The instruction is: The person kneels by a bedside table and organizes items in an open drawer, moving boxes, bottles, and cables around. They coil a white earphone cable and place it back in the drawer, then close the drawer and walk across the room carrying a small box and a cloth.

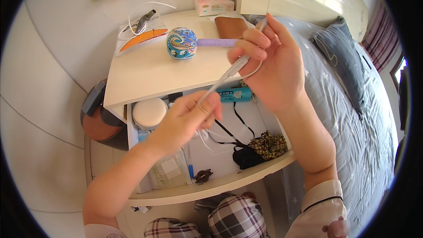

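Note:
A white cable (pixel 222 80) runs taut in a slanting line between my two hands, above the drawer. My left hand (pixel 185 119) pinches its lower part, and a loose white end dangles below the fingers. Higher up and to the right, my right hand (pixel 274 62) has the cable wound around its fingers, with a thin loop hanging under them. A thicker white stretch, bundled or an in-line part, shows just below the right fingers; blur hides which. Beneath both hands is the pulled-out drawer (pixel 211 190) of a white bedside cabinet (pixel 142 82).
The drawer holds a round cream case (pixel 149 113), a teal tube (pixel 235 94), a checked scrunchie (pixel 269 145), a black strapped item (pixel 246 157) and a brown hair claw (pixel 203 176). A patterned massage hammer (pixel 181 44) and tissue box (pixel 214 6) occupy the top. A bed (pixel 347 138) adjoins at right.

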Motion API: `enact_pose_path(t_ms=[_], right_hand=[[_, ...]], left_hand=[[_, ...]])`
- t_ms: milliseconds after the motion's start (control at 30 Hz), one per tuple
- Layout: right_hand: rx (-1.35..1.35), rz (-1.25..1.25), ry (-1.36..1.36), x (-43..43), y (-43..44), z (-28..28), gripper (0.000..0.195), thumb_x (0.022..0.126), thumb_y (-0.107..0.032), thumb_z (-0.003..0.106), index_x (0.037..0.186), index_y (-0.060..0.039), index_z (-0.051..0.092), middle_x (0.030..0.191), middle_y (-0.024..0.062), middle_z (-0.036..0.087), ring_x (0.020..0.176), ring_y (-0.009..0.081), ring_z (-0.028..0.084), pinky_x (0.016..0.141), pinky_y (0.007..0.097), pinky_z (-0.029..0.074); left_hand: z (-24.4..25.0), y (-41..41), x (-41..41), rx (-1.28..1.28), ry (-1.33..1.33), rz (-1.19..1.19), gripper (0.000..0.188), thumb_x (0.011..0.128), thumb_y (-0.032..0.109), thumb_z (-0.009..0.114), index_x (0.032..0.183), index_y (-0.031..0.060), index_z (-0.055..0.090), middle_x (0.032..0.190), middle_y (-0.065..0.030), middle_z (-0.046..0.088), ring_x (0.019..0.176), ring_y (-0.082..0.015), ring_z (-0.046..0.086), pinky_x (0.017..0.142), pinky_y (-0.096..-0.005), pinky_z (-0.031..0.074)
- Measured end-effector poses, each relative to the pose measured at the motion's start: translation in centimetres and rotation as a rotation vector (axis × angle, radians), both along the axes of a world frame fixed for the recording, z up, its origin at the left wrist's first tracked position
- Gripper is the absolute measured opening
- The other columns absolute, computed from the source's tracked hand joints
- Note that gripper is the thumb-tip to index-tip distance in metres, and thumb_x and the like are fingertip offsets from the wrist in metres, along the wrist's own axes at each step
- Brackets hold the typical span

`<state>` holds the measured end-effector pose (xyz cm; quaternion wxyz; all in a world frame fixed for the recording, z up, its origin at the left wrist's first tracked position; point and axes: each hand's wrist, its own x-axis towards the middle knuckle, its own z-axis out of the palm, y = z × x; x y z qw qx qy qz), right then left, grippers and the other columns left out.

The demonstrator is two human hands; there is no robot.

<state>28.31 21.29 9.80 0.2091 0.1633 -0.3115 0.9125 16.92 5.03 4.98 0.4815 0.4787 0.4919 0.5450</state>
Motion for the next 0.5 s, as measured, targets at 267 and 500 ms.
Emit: enact_pose_path(t_ms=[267, 500], right_hand=[[-0.018, -0.504, -0.529, -1.7, -1.7, 0.2, 0.024, 0.089, -0.027, 0.051, 0.073, -0.0091, 0.047, 0.075, 0.0046, 0.050, 0.071, 0.0185, 0.052, 0.072, 0.0346, 0.045], [0.683, -0.435, -0.917, -1.7, -2.7, -1.9, 0.046, 0.089, -0.042, 0.051, 0.114, -0.0034, 0.055, 0.083, 0.0022, 0.048, 0.076, 0.0118, 0.043, 0.065, 0.0225, 0.035]], left_hand=[[1.0, -0.5, -1.9, 0.266, -0.247, 0.277, 0.043, 0.099, 0.038, 0.034, 0.064, 0.0137, 0.029, 0.056, 0.0024, 0.022, 0.059, -0.0132, 0.026, 0.070, -0.0311, 0.036], [2.0, -0.7, -2.6, 0.407, 0.074, 0.695, 0.041, 0.099, 0.036, 0.036, 0.067, 0.0116, 0.031, 0.056, 0.0042, 0.025, 0.053, -0.0084, 0.024, 0.061, -0.0264, 0.037]])
